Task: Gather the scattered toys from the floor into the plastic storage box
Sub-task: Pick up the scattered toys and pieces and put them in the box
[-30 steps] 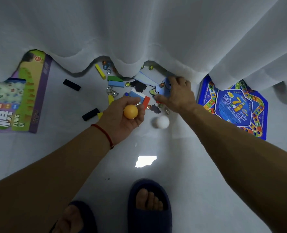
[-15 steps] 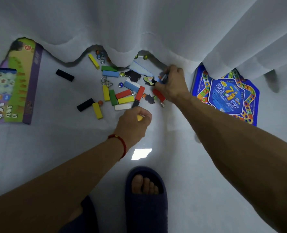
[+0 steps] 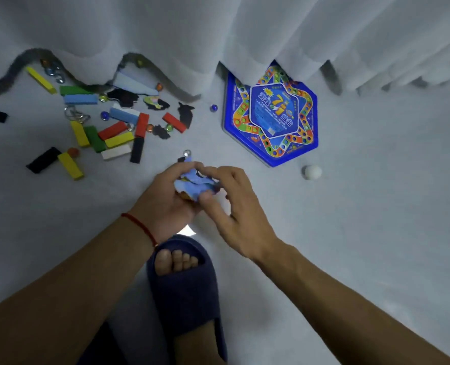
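Observation:
My left hand point(image 3: 166, 201) cups a bunch of blue flat puzzle pieces point(image 3: 192, 184), with a bit of orange showing beneath them. My right hand point(image 3: 234, 206) meets it from the right, thumb and fingers pinching the same pieces. Both hands hover above the white floor in the middle. Several coloured wooden blocks point(image 3: 113, 135), marbles point(image 3: 213, 108) and dark puzzle pieces point(image 3: 185, 114) lie scattered at the upper left. A white ball point(image 3: 312, 172) rests on the floor to the right. No storage box is in sight.
A blue hexagonal game board tin point(image 3: 271, 114) lies half under the white curtain point(image 3: 218, 35) along the far edge. A metal ring puzzle point(image 3: 75, 115) sits among the blocks. My foot in a dark slipper point(image 3: 187, 280) stands just below my hands.
My right hand pulled back from the curtain with blue pieces and joined my left hand, which also drew back. The white ball now lies far to the right. The view shifted rightward.

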